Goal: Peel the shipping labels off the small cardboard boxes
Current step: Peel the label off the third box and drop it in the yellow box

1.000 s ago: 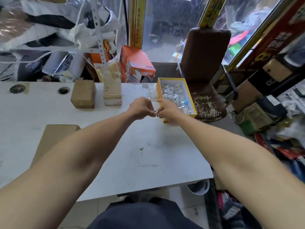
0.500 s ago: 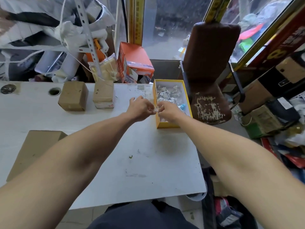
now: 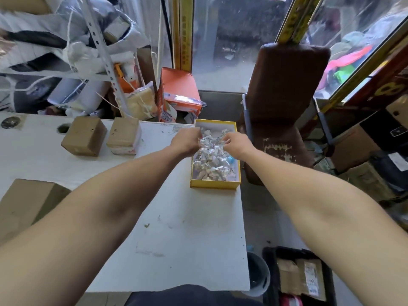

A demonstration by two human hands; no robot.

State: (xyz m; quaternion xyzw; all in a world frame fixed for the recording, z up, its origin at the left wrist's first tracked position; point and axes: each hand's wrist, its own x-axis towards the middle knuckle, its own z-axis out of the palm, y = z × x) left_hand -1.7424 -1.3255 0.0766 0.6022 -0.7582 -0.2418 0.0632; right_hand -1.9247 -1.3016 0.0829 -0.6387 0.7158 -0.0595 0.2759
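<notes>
Two small boxes stand side by side at the back of the white table, plain brown card on the faces that show; the right one has a pale label on its near side with reddish print too blurred to read. A larger flat carton lies at the left edge. Behind the table an orange carton carries a printed sticker, unreadable too.

Left hand and right hand are now apart over the yellow tray, where half a second ago their fingertips met just left of it. Left fingers are curled at the tray's left wall; whether they pinch anything I cannot tell. Right fingers curl downward, tips touching the crumpled labels; a grip cannot be made out. These scraps are white with dark print, balled up, filling the tray, with one blue bit near its right wall.

Right of the table stands a worn brown chair. On the floor lies a package with an unreadable label.
</notes>
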